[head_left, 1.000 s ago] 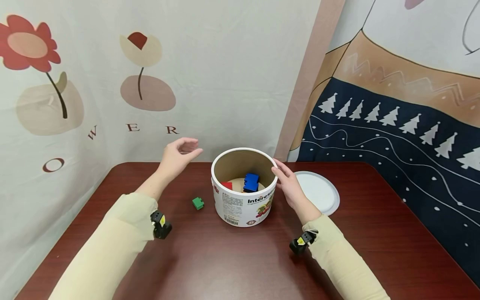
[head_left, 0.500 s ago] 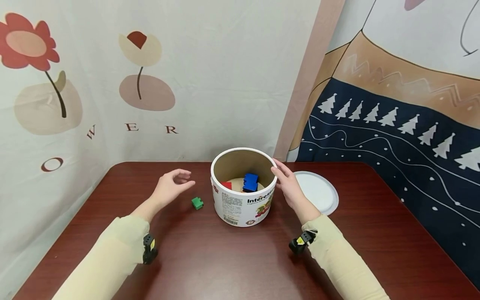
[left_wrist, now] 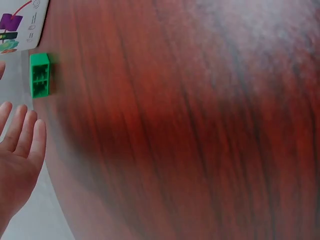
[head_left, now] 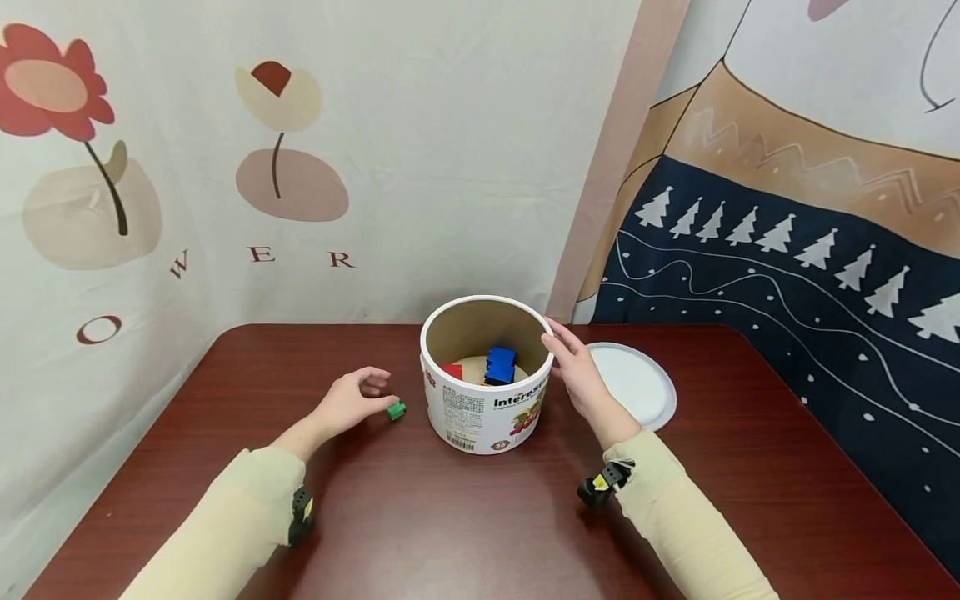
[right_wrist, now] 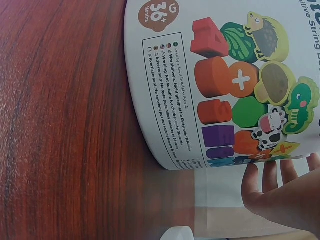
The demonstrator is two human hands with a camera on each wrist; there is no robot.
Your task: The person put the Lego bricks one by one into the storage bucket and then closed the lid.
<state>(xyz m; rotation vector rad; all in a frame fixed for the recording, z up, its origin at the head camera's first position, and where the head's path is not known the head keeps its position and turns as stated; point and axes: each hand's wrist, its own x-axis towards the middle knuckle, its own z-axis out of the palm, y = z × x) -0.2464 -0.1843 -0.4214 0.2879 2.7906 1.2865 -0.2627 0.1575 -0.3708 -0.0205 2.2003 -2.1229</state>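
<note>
A small green building block (head_left: pixel 397 410) lies on the table, left of a white round bucket (head_left: pixel 483 417). My left hand (head_left: pixel 355 398) is low beside the block, its thumb tip at the block's edge in the head view. In the left wrist view, those loosely extended fingers (left_wrist: pixel 22 127) appear apart from the green block (left_wrist: pixel 40 75), whose hollow side shows. At the bucket's right rim, my right hand (head_left: pixel 573 367) holds on, thumb over the edge and fingers outside. Inside sit a blue block (head_left: pixel 500 365) and a partly hidden red block (head_left: pixel 452 370).
A white round lid (head_left: pixel 637 383) lies right of the bucket, behind the right hand. The brown wooden table (head_left: pixel 465 525) meets printed cloth hangings (head_left: pixel 450 167) at its back edge and right side.
My left hand has come down from above the table's back edge to beside the green block. The right hand has stayed at the bucket's rim.
</note>
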